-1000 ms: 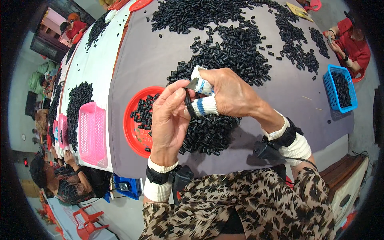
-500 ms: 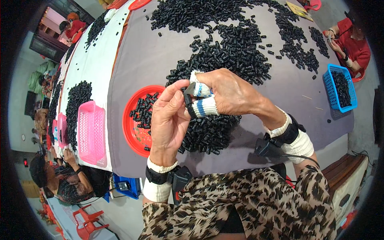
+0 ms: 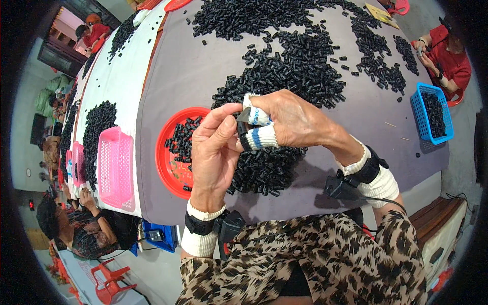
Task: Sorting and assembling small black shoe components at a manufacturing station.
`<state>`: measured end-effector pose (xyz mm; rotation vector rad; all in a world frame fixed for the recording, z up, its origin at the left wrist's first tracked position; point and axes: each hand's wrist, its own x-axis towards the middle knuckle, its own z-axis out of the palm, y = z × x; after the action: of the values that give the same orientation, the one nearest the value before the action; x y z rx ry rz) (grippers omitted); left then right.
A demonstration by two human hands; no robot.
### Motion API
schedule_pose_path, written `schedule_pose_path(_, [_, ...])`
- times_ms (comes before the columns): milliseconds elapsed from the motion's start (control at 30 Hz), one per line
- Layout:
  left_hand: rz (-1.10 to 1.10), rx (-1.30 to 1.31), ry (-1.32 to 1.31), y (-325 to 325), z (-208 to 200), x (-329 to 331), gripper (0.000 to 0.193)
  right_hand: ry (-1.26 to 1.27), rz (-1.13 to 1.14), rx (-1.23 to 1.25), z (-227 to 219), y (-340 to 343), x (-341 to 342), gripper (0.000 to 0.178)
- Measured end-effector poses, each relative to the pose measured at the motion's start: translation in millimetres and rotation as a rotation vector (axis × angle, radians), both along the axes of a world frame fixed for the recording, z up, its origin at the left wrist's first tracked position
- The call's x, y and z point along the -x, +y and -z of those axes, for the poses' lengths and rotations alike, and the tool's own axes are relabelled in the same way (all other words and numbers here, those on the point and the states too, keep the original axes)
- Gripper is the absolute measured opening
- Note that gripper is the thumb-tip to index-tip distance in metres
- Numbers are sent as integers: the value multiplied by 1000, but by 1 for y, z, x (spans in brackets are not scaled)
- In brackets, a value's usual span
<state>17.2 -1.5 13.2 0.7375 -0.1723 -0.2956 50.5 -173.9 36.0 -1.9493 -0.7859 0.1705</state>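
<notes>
My left hand (image 3: 216, 147) is closed, its thumb and fingers pinching a small black cylindrical part (image 3: 241, 128). Close against it, my right hand (image 3: 300, 121) is closed around a short grey blade (image 3: 245, 115) whose flat tip touches or nearly touches the part. White knit finger covers (image 3: 262, 137) with blue bands wrap the right fingers and hide most of the blade. Under both hands spreads a heap of similar black parts (image 3: 269, 170). A red plate (image 3: 163, 173), partly behind my left hand, holds more of them.
A pink basket (image 3: 116, 168) stands on the white table section at left; a blue basket (image 3: 424, 114) of black parts is at right. Larger black heaps (image 3: 254, 18) lie at the far side. Co-workers sit at left (image 3: 84, 229) and right (image 3: 447, 61).
Both hands stay nearly in place, with only a slight shift of the fingers and blade at the black part. The grip is the same.
</notes>
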Motion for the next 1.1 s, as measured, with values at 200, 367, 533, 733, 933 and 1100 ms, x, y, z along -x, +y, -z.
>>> schedule_pose_path(200, [-72,-79,-11,-3,0,2,22,40,-25,-49,4,0,1,41])
schedule_pose_path(367, [-18,-15,-6,-1,3,0,22,-19,5,-18,5,0,1,40])
schedule_pose_path(533, [-44,-38,8,-4,2,1,22,-35,25,-30,4,0,2,41])
schedule_pose_path(733, [-24,-30,3,-3,1,1,22,-4,10,7,3,-1,2,41])
schedule_pose_path(933, [-137,-186,18,-7,-2,3,22,12,-26,-27,2,-2,2,36])
schedule_pose_path(1100, [-185,-228,29,-9,-3,5,22,96,-46,-74,0,-2,6,33])
